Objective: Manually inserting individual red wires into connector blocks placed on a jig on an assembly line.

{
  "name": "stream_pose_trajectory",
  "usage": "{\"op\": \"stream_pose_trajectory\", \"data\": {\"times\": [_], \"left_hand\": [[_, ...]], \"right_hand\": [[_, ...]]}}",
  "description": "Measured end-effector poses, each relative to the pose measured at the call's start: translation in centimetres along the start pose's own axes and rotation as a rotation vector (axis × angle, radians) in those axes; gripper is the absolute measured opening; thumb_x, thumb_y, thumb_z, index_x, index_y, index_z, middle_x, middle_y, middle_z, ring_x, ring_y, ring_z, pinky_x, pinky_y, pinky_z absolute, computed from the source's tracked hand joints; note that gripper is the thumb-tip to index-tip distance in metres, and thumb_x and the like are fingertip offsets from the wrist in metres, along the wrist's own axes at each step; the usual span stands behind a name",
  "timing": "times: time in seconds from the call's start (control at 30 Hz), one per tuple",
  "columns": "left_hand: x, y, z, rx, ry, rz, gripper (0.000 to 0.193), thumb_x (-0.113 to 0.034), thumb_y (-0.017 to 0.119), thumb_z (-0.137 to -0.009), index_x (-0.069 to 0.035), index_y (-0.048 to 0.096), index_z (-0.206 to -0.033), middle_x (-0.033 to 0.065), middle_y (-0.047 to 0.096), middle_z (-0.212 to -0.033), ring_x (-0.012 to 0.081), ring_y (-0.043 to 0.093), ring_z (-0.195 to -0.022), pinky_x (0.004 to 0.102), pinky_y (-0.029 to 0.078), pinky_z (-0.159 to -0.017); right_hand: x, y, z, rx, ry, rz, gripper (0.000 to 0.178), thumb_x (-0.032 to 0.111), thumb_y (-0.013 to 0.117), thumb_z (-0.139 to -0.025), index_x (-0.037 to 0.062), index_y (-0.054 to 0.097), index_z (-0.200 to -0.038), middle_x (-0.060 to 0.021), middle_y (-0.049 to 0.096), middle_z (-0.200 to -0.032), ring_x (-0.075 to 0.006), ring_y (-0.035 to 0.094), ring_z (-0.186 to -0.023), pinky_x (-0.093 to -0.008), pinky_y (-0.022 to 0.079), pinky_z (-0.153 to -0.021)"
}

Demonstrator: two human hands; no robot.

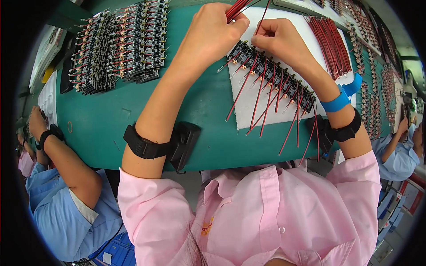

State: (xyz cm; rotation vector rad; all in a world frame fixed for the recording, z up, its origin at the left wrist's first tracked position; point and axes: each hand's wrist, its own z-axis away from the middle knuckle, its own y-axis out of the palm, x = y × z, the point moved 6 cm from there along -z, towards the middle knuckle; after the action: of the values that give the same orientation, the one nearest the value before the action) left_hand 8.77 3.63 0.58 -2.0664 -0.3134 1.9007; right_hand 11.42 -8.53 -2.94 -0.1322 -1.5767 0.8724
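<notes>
My left hand [215,31] is closed round a bundle of thin red and black wires [236,9] at the far edge of the view. Beside it, my right hand [282,41] pinches a single red and black wire [265,18] between thumb and fingertips, just above the far end of a row of small black circuit boards [277,80]. That row lies slanted on a white foam sheet [253,116]. From many of its boards, red and black wires trail toward me, and small clear LEDs stick out between them. Where the pinched wire's lower end lies is hidden by my fingers.
Several rows of similar boards [137,40] stand on the green mat [111,119] at the far left. A pile of red and black wires [329,48] lies right of my right hand. Co-workers in blue sit at left [71,217] and right [395,150].
</notes>
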Motion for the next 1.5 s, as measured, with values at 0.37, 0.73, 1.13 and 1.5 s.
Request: {"op": "stream_pose_trajectory", "data": {"times": [0.37,0.73,1.13,1.5], "left_hand": [[-0.1,0.0,0.0,0.002,0.011,-0.017,0.016,-0.012,0.049,-0.072,0.004,0.051,-0.066,0.0044,0.046,-0.052,0.0098,0.043,-0.052,0.0256,0.035,-0.049],[0.1,0.1,-0.1,0.011,0.025,-0.026,0.017,-0.011,0.049,-0.072,0.004,0.052,-0.065,0.0048,0.046,-0.052,0.0103,0.044,-0.052,0.0262,0.035,-0.049],[-0.1,0.0,0.0,0.017,0.021,0.014,0.018,-0.012,0.048,-0.072,0.005,0.052,-0.066,0.0061,0.048,-0.053,0.0112,0.045,-0.053,0.0268,0.036,-0.050],[-0.2,-0.1,0.0,0.003,0.001,0.007,0.019,-0.012,0.048,-0.071,0.005,0.052,-0.067,0.0066,0.048,-0.053,0.0109,0.045,-0.053,0.0273,0.036,-0.050]], "right_hand": [[0.5,0.1,-0.1,-0.032,-0.112,0.049,0.015,0.010,0.055,-0.066,0.0000,0.048,-0.058,0.0016,0.044,-0.051,-0.0041,0.039,-0.047,-0.0191,0.031,-0.043],[0.6,0.2,-0.1,-0.032,-0.133,0.038,0.014,0.010,0.054,-0.066,0.0001,0.047,-0.058,0.0020,0.043,-0.051,-0.0035,0.039,-0.047,-0.0186,0.031,-0.042],[1.0,0.2,0.1,-0.043,-0.139,0.068,0.012,0.009,0.053,-0.066,0.0000,0.049,-0.059,0.0026,0.043,-0.050,-0.0029,0.038,-0.046,-0.0178,0.031,-0.041],[1.3,0.3,0.1,-0.084,-0.248,0.129,0.013,0.009,0.054,-0.066,-0.0012,0.048,-0.060,0.0022,0.042,-0.049,-0.0032,0.036,-0.045,-0.0185,0.030,-0.040]]}}
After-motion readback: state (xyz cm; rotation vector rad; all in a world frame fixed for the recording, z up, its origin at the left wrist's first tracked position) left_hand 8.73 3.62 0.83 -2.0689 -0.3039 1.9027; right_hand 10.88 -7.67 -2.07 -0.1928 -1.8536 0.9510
